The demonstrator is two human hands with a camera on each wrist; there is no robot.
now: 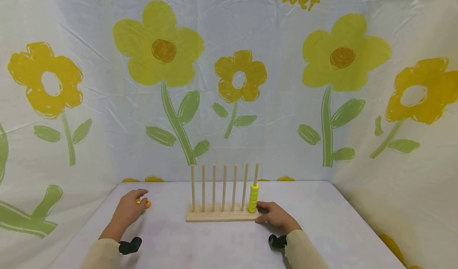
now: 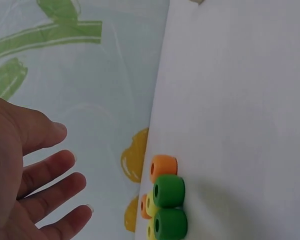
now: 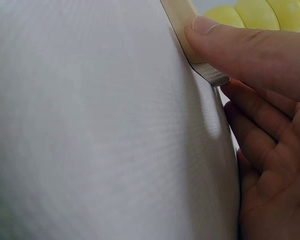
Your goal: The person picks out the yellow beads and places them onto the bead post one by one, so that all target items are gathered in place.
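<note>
Left sleeve: cream cuff (image 1: 101, 253), with a black wrist camera (image 1: 130, 246) sticking out beside it.
Left hand: this hand (image 1: 129, 207) is released, thumb and fingers loosely spread, poised right by the loose beads with nothing in its grasp.
Loose beads: bunched on the left part of the desk (image 1: 196, 245), well apart from the rack; I can make out green beads (image 2: 170, 192), orange beads (image 2: 165, 168) and yellow beads (image 2: 150, 205).
Wooden rack: a long pale base (image 1: 222, 217) lies flat mid-desk, its seven upright pegs (image 1: 224, 187) standing in a row.
Rightmost peg: carries a stack of bright yellow beads (image 1: 253, 199) from the base upward, the peg's tip showing above.
Right hand: this one (image 1: 274, 215) is grasping the base's right end, thumb on the front, fingers behind.
Backdrop: a pale cloth (image 1: 279, 122) printed with yellow flowers hangs behind the desk.
</note>
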